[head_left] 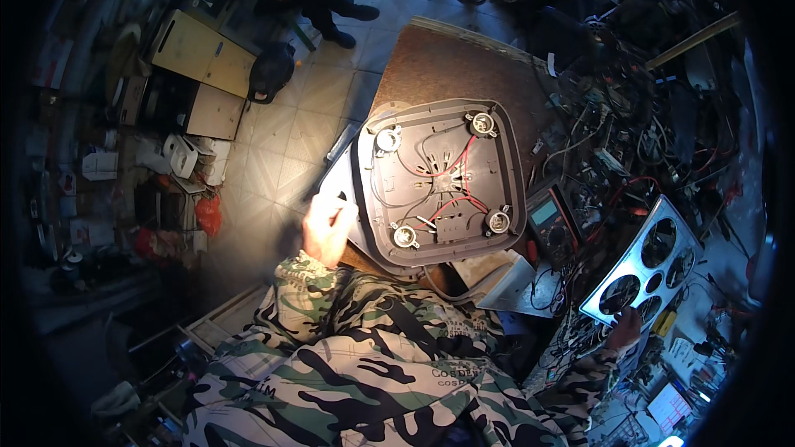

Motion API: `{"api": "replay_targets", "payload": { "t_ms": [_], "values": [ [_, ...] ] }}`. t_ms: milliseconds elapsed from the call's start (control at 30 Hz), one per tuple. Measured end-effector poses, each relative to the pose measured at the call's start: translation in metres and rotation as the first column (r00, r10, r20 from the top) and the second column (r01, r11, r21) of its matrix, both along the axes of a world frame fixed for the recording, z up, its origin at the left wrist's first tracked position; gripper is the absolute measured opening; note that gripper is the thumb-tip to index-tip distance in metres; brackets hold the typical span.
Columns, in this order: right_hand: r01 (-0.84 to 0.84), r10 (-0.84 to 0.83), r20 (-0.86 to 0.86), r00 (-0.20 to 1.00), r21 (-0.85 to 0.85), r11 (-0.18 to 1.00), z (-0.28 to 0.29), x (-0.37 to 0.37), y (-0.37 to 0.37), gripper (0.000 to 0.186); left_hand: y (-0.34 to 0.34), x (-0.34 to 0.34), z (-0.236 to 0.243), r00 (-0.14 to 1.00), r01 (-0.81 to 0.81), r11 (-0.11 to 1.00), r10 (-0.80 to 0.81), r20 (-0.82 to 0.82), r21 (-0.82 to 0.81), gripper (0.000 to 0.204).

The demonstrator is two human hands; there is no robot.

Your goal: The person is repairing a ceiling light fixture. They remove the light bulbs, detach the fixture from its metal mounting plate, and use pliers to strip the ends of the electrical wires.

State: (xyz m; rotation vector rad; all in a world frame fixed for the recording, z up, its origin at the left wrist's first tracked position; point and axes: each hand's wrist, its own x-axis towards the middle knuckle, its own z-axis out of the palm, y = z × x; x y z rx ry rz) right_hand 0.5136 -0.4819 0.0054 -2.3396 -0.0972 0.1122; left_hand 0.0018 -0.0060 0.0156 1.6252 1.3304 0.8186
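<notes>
Four round metal sockets (482, 124) sit near the corners of a shallow grey-brown housing (499, 167), which lies with its open side up at the centre of the frame, partly over a brown board (451, 62); it looks like moulded plastic, so it is probably light for its breadth and fairly stiff, with a smooth outer wall that could slip in a loose grip. Red wires (469, 151) cross its middle and look like the fragile part, so the raised rim, taken at two opposite sides, seems the best hold, well clear of wires and sockets. Left of centre, the left hand (325, 229) is beside the housing's left edge with its fingers curled; whether they pinch anything I cannot tell. At lower right, the right hand (627, 327) grips the lower edge of a silver panel (634, 266) pierced by large round holes; this looks like thin sheet metal, rigid but likely to bend if twisted, possibly sharp along the cutouts, and best held by its outer border. Between panel and housing, right of centre, lies a handheld meter (552, 228) with a pale screen
</notes>
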Motion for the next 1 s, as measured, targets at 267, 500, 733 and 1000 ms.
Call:
{"api": "replay_targets", "payload": {
  "t_ms": [267, 500, 733, 1000],
  "values": [
    [0.63, -0.454, -0.482, 0.749, 0.309, 0.712, -0.056, -0.02, -0.089, 0.031, 0.001, 0.034, 0.045, 0.968, 0.011, 0.947, 0.07, -0.241, 0.322, 0.016],
    [-0.008, 0.052, -0.226, 0.973, 0.192, 0.981, -0.033, -0.069, 0.034, 0.025, -0.011, 0.081, 0.04, 0.85, 0.429, 0.867, -0.292, -0.439, 0.254, 0.031],
    [-0.409, 0.458, -0.212, 0.864, 0.237, 0.881, 0.038, -0.161, 0.219, 0.008, -0.026, 0.087, 0.047, 0.806, 0.447, 0.863, -0.275, -0.524, 0.235, 0.039],
    [-0.85, 0.837, 0.19, 0.513, -0.021, 0.526, 0.064, -0.202, 0.325, 0.018, -0.021, 0.054, 0.033, 0.834, 0.233, 0.936, -0.052, -0.549, 0.265, 0.053]
  ]
}}
